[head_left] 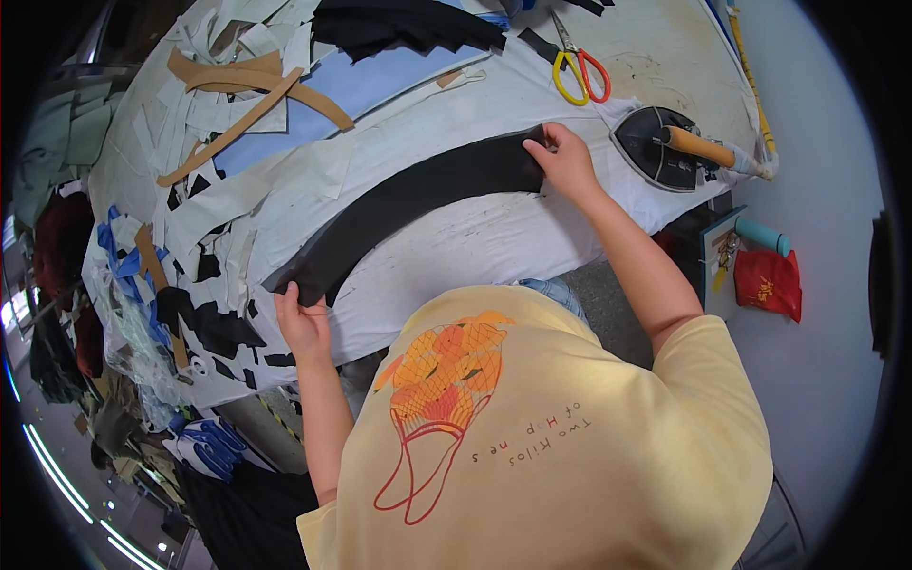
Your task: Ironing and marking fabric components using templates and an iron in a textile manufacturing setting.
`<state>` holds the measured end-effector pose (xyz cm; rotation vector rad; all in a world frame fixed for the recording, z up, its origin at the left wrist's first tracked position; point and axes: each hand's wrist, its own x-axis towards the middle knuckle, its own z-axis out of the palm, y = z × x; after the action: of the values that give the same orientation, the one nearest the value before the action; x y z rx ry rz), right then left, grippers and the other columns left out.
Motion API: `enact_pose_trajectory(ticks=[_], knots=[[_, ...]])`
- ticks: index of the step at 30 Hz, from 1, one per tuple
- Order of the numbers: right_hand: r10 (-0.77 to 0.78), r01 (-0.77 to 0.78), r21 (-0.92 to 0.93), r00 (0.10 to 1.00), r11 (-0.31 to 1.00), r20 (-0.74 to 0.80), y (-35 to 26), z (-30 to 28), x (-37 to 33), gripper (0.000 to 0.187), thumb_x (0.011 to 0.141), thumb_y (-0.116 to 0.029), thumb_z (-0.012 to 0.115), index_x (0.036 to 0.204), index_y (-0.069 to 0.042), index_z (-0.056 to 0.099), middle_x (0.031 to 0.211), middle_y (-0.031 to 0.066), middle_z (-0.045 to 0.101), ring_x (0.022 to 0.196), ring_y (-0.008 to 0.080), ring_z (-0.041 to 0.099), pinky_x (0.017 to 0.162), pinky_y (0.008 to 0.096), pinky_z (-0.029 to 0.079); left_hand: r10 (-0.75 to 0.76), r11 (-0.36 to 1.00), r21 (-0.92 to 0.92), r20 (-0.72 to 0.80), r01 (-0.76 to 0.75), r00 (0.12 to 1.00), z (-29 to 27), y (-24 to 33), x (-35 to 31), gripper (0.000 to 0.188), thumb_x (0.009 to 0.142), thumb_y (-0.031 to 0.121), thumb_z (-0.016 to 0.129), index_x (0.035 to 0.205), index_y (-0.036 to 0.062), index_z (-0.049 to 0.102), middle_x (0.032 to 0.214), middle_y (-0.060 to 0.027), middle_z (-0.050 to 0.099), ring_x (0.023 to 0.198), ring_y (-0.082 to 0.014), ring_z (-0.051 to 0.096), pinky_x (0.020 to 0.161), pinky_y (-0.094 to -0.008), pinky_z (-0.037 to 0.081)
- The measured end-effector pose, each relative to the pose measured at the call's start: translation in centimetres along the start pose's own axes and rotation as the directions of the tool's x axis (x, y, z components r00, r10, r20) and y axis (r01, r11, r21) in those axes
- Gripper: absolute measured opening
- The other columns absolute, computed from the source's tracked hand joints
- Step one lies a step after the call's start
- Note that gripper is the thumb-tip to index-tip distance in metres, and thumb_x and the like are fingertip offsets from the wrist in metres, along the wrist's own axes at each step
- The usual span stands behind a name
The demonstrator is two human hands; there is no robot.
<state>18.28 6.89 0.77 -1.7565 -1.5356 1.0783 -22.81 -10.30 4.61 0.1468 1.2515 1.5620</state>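
A long curved strip of black fabric [408, 204] lies stretched across the white-covered table in front of me, bowed away from my body. Its left end is pinched in my left hand [304, 323], close to the table's near edge. At the far right end, my right hand [565, 163] grips the strip's corner between thumb and fingers. A greyish border shows along the outer edge of the strip. Just right of my right hand stands an iron [655, 150] with a wooden handle [701, 147].
Scissors [581, 76] with yellow and red handles lie beyond my right hand. Brown curved pattern strips [237, 123], light-blue fabric [328, 100] and black fabric [408, 27] cover the far left. Black scraps [214, 323] litter the left edge. A red pouch [768, 283] hangs at right.
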Motion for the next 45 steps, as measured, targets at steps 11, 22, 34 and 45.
enact_pose_trajectory(ticks=[11, 22, 34, 45], knots=[[0.267, -0.266, -0.025, 0.956, 0.964, 0.119, -1.1, -1.2, -1.2, 0.024, 0.080, -0.010, 0.075, 0.086, -0.003, 0.053, 0.063, 0.0002, 0.054, 0.050, 0.0085, 0.055, 0.044, 0.0254, 0.046, -0.039, 0.999, 0.017, -0.033, 0.040, 0.999, -1.3, -0.6, 0.3, 0.022, 0.095, 0.006, 0.050, 0.117, 0.0013, 0.053, 0.119, -0.0153, 0.062, 0.110, -0.0283, 0.062, 0.094, -0.0412, 0.052], [-0.327, 0.304, -0.491, 0.944, 0.817, 0.041, -2.7, 0.0, -3.5, 0.027, 0.081, -0.019, 0.069, 0.100, -0.005, 0.057, 0.099, 0.0141, 0.058, 0.092, 0.0334, 0.058, 0.078, 0.0413, 0.048, -0.064, 0.997, 0.042, -0.033, 0.066, 0.997, -2.0, -1.3, 0.3, 0.021, 0.094, 0.002, 0.050, 0.115, 0.0003, 0.054, 0.118, -0.0143, 0.061, 0.111, -0.0265, 0.061, 0.095, -0.0407, 0.051], [-0.569, 0.823, -0.246, 0.539, 0.512, 0.621, -8.3, 12.7, -7.1, 0.069, 0.086, -0.043, 0.061, 0.144, -0.011, 0.040, 0.152, 0.0071, 0.033, 0.142, 0.0242, 0.027, 0.116, 0.0442, 0.020, -0.029, 0.969, 0.230, -0.270, 0.093, 0.962, -1.5, -1.8, -0.5, 0.033, 0.093, 0.000, 0.046, 0.125, -0.0010, 0.049, 0.120, -0.0130, 0.060, 0.104, -0.0226, 0.063, 0.086, -0.0327, 0.054], [-0.598, 0.919, -0.107, 0.332, 0.380, 0.730, -9.6, 18.1, -7.7, 0.067, 0.088, -0.045, 0.059, 0.145, -0.018, 0.039, 0.154, 0.0041, 0.031, 0.143, 0.0222, 0.026, 0.117, 0.0451, 0.018, 0.221, 0.716, 0.697, -0.280, 0.039, 0.934, -2.6, -2.6, 0.1, 0.040, 0.085, 0.006, 0.069, 0.119, -0.0028, 0.048, 0.082, -0.0058, 0.061, 0.063, -0.0101, 0.059, 0.056, -0.0233, 0.050]])
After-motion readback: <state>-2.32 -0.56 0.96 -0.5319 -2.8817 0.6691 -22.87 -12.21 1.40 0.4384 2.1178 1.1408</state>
